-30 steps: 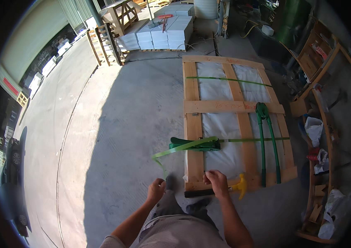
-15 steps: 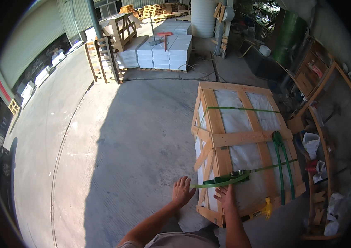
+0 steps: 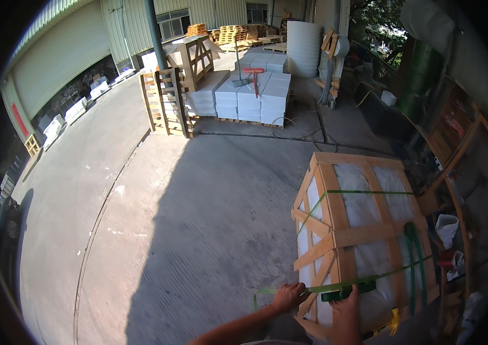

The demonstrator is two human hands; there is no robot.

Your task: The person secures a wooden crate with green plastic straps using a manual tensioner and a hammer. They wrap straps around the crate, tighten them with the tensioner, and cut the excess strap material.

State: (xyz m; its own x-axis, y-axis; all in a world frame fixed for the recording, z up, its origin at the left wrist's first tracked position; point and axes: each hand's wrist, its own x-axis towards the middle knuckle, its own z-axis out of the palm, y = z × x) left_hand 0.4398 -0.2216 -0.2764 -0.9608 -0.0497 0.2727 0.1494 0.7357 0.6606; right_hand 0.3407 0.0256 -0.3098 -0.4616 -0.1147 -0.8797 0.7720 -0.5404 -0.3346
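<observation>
A slatted wooden crate (image 3: 342,237) with white wrapping inside stands at my right, bound by green straps (image 3: 370,192). My left hand (image 3: 290,298) is closed on the loose end of the nearer green strap (image 3: 267,290), just off the crate's left edge; the strap's tip hangs down beyond my fingers. My right hand (image 3: 346,310) is closed at a green strapping tool (image 3: 365,286) on the crate's top, its fingers partly hidden. Green long-handled cutters (image 3: 414,259) lie across the crate's right part. A yellow-headed hammer (image 3: 394,322) rests near its front right corner.
Wooden frames and shelving (image 3: 457,218) with bags and scraps line the right side. White stacked boxes (image 3: 250,103) stand ahead with a broom (image 3: 240,82) and a red tool on them. A pallet (image 3: 166,103) stands upright beside them. Concrete floor (image 3: 198,213) stretches to my left.
My left hand has gone from spread fingers to a grip on the strap. My right hand has closed at the strapping tool. The view has tilted up, so the crate sits lower and further right.
</observation>
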